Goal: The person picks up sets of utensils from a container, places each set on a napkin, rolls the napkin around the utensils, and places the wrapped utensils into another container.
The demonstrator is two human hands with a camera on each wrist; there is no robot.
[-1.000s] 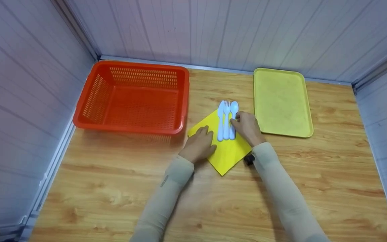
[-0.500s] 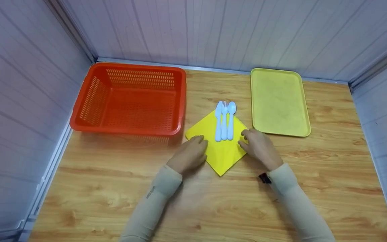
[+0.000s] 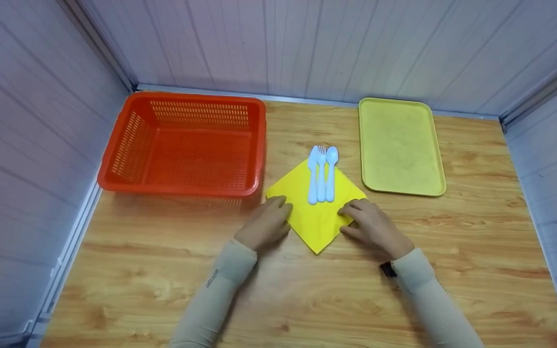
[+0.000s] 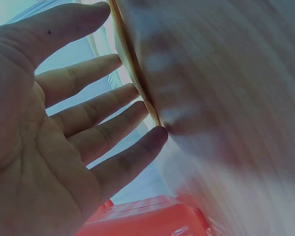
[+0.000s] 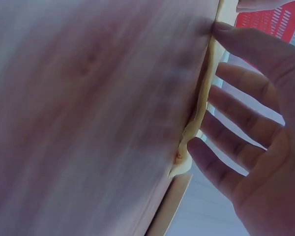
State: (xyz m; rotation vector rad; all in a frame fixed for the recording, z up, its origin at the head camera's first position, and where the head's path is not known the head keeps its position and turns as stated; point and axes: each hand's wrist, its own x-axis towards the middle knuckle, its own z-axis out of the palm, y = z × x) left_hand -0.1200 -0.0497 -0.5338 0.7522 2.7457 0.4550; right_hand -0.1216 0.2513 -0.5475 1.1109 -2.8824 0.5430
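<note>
A yellow folded napkin [image 3: 307, 220] lies cornerwise on the wooden table. Across its upper part are a pale blue plastic knife [image 3: 313, 179], fork [image 3: 321, 183] and spoon [image 3: 331, 181], side by side, their heads past its upper corner. My left hand [image 3: 265, 224] rests at the napkin's left corner; in the left wrist view its fingers [image 4: 101, 105] are spread, with the tips along the napkin's edge. At the lower right edge my right hand [image 3: 377, 226] touches the napkin; the right wrist view shows its thumb and fingers [image 5: 246, 118] loosely extended along that edge.
A red-orange slotted basket [image 3: 182, 191] stands at the back left. At the back right lies a yellow-green tray [image 3: 399, 145]. Pale panel walls [image 3: 278, 48] enclose the table [image 3: 307, 299] at the back and both sides.
My right hand has left the spoon and moved down and right to the napkin's edge. My left hand has slid outward to the napkin's left corner. The cutlery lies as before.
</note>
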